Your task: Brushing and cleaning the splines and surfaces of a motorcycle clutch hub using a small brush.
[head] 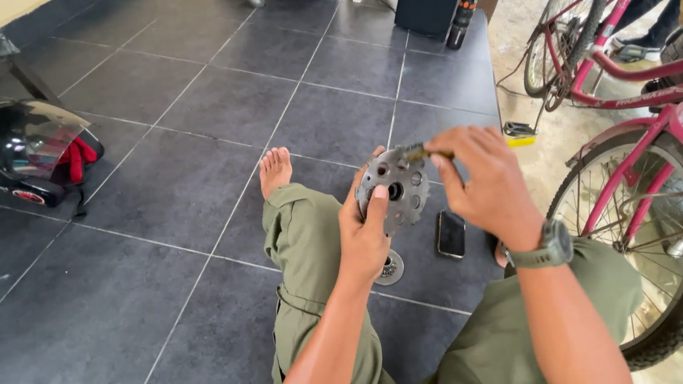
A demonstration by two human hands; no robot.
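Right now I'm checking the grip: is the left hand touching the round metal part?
Touching. The head view shows the left hand gripping the round metal part, thumb pressed on its face.

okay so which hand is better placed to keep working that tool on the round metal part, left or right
Right, probably. The right hand already pinches the small tool at the rim of the round metal part, while the left hand grips that part from below, steadying it.
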